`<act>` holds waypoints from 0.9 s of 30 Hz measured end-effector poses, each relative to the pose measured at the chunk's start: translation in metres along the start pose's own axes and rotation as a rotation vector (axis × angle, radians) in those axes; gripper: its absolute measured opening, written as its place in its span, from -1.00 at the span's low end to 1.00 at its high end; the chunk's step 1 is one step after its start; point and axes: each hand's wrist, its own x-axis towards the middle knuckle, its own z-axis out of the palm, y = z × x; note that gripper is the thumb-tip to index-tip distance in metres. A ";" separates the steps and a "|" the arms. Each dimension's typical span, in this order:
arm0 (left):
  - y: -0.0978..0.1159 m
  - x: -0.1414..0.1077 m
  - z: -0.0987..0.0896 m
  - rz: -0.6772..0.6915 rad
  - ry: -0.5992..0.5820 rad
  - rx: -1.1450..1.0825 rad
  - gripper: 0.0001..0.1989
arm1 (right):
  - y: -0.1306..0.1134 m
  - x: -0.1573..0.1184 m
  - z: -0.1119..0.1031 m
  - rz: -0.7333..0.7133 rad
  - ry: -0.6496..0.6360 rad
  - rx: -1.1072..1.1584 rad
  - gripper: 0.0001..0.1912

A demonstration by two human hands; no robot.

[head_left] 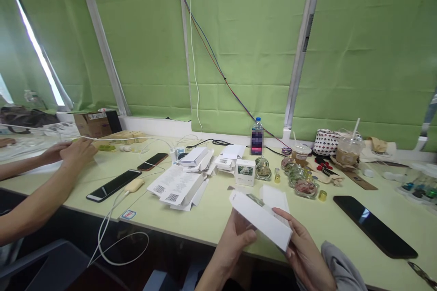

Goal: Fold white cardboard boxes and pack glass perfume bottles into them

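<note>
Both of my hands hold one white carton [261,220] above the table's front edge, tilted down to the right. My left hand [235,236] grips its left part from below, thumb in front. Around its right end my right hand [302,245] is closed. Behind the carton another white piece [275,198] lies on the table. A small upright white box [245,177] with a plant picture stands farther back. Flattened white cartons [182,186] are piled to the left. Clear containers with coloured contents [305,188] and small gold caps [322,196] sit to the right.
Another person's hands [77,150] work at the left. Phones [114,185] and a white cable [105,236] lie left; a large black phone [373,226] lies right. A bottle [257,138] and iced drinks [348,150] stand at the back.
</note>
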 end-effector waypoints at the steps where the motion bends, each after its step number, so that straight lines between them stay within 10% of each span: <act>1: -0.002 0.000 0.001 0.000 0.004 -0.013 0.12 | 0.000 -0.001 0.003 0.041 -0.042 0.031 -0.58; 7: 0.005 0.004 0.000 0.178 0.259 0.107 -0.02 | 0.011 -0.003 0.007 0.141 -0.292 -0.053 -0.53; 11: 0.017 0.007 -0.017 0.237 0.376 0.427 -0.12 | 0.020 0.000 -0.001 -0.047 -0.201 -0.500 -0.43; 15: 0.014 0.006 -0.042 0.379 0.176 0.858 -0.36 | 0.015 -0.003 -0.008 -0.578 0.038 -1.054 -0.70; 20: 0.007 0.006 -0.050 0.401 -0.165 1.189 -0.48 | 0.004 -0.005 -0.007 -1.091 -0.030 -1.459 -0.59; 27: 0.006 0.007 -0.053 0.452 -0.183 1.143 -0.53 | 0.004 -0.002 0.001 -1.118 -0.063 -1.678 -0.35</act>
